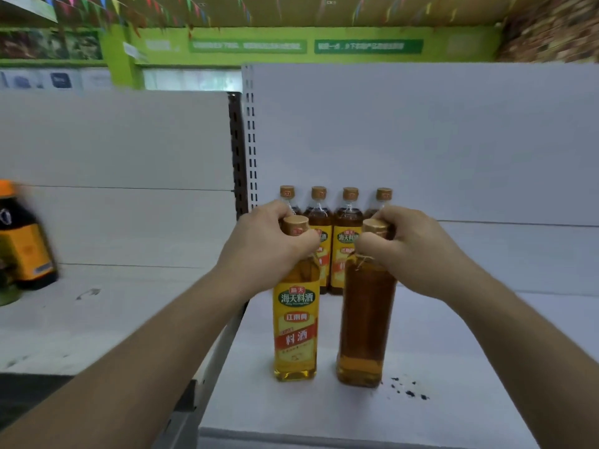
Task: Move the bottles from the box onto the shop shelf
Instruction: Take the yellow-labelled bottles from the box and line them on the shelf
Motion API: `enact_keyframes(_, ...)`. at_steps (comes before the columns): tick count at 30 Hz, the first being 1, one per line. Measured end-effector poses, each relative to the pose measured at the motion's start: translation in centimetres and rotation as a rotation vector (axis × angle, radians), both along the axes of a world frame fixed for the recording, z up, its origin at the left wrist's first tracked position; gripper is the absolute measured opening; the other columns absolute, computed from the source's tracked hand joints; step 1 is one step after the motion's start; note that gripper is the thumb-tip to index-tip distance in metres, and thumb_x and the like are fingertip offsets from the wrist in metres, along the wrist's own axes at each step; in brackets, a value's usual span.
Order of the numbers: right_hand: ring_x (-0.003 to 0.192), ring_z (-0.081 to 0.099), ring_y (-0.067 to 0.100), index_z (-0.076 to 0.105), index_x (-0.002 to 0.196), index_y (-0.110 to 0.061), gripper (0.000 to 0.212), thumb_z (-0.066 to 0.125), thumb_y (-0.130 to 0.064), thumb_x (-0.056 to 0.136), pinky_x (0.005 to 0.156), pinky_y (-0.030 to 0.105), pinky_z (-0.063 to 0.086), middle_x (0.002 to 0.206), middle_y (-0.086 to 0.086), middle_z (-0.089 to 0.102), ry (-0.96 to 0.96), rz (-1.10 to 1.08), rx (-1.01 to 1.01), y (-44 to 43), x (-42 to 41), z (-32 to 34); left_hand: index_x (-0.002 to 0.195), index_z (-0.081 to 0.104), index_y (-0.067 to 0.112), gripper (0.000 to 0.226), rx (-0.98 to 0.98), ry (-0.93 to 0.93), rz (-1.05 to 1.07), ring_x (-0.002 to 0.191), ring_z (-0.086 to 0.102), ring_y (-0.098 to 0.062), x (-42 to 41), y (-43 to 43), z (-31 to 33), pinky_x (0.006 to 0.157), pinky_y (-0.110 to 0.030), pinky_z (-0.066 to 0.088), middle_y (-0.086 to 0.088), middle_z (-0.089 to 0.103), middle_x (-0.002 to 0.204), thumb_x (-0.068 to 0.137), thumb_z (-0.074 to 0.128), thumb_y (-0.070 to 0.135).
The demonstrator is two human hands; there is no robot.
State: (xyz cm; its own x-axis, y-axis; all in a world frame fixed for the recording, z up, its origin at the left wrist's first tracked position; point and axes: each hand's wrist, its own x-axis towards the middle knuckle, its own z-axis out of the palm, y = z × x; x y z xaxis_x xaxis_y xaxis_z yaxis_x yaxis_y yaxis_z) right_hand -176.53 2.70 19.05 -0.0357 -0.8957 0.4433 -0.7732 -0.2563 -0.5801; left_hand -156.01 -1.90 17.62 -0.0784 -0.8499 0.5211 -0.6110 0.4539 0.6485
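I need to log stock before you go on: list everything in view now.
Label-forward cooking-wine bottle: 1, amber, gold cap, shelf front.
Label-hidden cooking-wine bottle: 1, amber, gold cap, to its right.
Back-row cooking-wine bottles: 4, amber, yellow labels, against the back panel.
Dark bottle: 1, orange cap and label, far left, blurred.
Shelf: 1, white, under the bottles.
Specks: several, dark, on shelf right of front bottles.
Left hand: 1, gripping the label-forward bottle's neck.
Right hand: 1, gripping the label-hidden bottle's neck.
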Motion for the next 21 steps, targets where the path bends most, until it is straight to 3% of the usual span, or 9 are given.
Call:
enact_keyframes(4,0.068,0.058,0.013,0.059,0.081,-0.026,0.026,0.073,-0.047,0.084,0.056,0.032,0.043,0.073,-0.007,0.062,0.027,-0.128,-0.055,0.3,0.7,-1.0,0.081,0.059,0.029,0.025,-0.048,0.02,-0.06,0.069,0.067,-0.006,0.6,-1.0,-1.1,0.061,-0.045,0.06,0.007,0.067,0.075,0.081,0.073,0.049)
enact_keyframes(7,0.073,0.058,0.008,0.057,0.085,-0.031,0.039,0.073,-0.067,0.08,0.059,0.033,0.044,0.077,-0.011,0.061,0.031,-0.233,-0.131,0.4,1.1,-1.9,0.084,0.057,0.033,0.03,-0.083,0.012,-0.101,0.065,0.063,0.001,0.7,-0.9,-1.9,0.051,-0.027,0.05,0.013,0.061,0.072,0.086,0.07,0.059)
enact_keyframes(9,0.073,0.055,0.008,0.054,0.084,-0.032,0.042,0.07,-0.071,0.079,0.057,0.031,0.037,0.077,-0.012,0.056,0.039,-0.275,-0.173,0.4,1.2,-2.5,0.089,0.058,0.036,0.033,-0.08,0.004,-0.113,0.072,0.059,-0.002,1.2,-0.9,-2.7,0.056,-0.019,0.042,0.016,0.054,0.081,0.083,0.067,0.067)
enact_keyframes(12,0.075,0.048,0.008,0.05,0.082,-0.032,0.044,0.065,-0.073,0.08,0.058,0.03,0.031,0.084,-0.01,0.051,0.063,-0.304,-0.204,0.4,1.3,-3.4,0.108,0.063,0.038,0.05,0.0,0.071,-0.138,0.09,0.063,-0.005,2.2,-0.9,-4.2,0.068,-0.026,0.054,0.017,0.059,0.103,0.076,0.064,0.076)
enact_keyframes(14,0.078,0.049,0.008,0.054,0.088,-0.03,0.044,0.064,-0.073,0.08,0.061,0.03,0.033,0.089,-0.01,0.051,0.04,-0.292,-0.206,0.2,1.2,-3.9,0.111,0.062,0.039,0.056,0.106,0.15,-0.193,0.094,0.068,-0.006,2.6,-0.7,-5.3,0.071,-0.025,0.057,0.016,0.068,0.105,0.071,0.065,0.078)
enact_keyframes(19,0.086,0.053,0.007,0.057,0.092,-0.031,0.042,0.065,-0.071,0.081,0.068,0.032,0.043,0.095,-0.008,0.056,-0.024,-0.185,-0.199,-0.5,0.4,-4.3,0.118,0.06,0.049,0.059,0.382,0.09,-0.331,0.103,0.067,0.0,3.3,-0.6,-8.2,0.086,-0.033,0.058,0.028,0.071,0.109,0.067,0.087,0.061)
enact_keyframes(21,0.083,0.054,0.01,0.056,0.086,-0.031,0.041,0.066,-0.07,0.081,0.065,0.032,0.039,0.09,-0.004,0.057,-0.043,-0.13,-0.182,-0.7,0.1,-4.2,0.113,0.062,0.045,0.05,0.442,0.075,-0.323,0.096,0.066,0.006,3.2,-0.3,-9.0,0.081,-0.023,0.056,0.031,0.071,0.103,0.071,0.089,0.045)
